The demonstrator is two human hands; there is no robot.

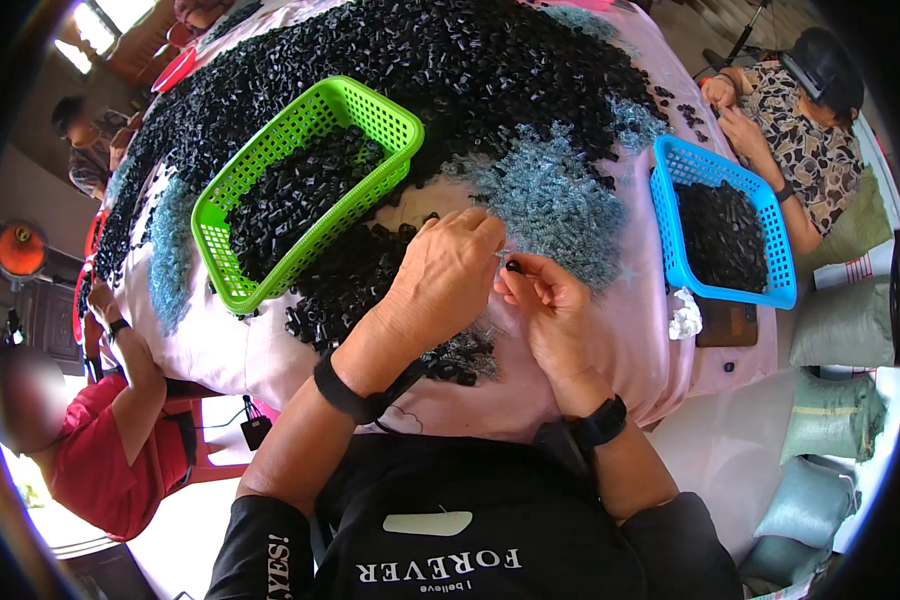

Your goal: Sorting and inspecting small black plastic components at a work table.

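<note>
My left hand (438,262) and my right hand (552,305) meet above the near part of the table. The right fingers pinch a small black plastic part (513,266). The left fingertips are pressed together against it; a pale, clear sliver shows between the hands, but what the left hand grips is mostly hidden. Behind my right hand lies a heap of clear bluish plastic pieces (560,205). Beside and beneath my left wrist is a smaller pile of black parts (345,290). Some thin greyish pieces (475,352) lie under my left forearm.
A green basket (255,295) of black parts stands at the left, a blue basket (678,255) of black parts at the right. A large black heap (450,70) covers the table's far side. Crumpled white tissue (684,315) lies by the blue basket. Other people sit around the pink-covered table (610,370).
</note>
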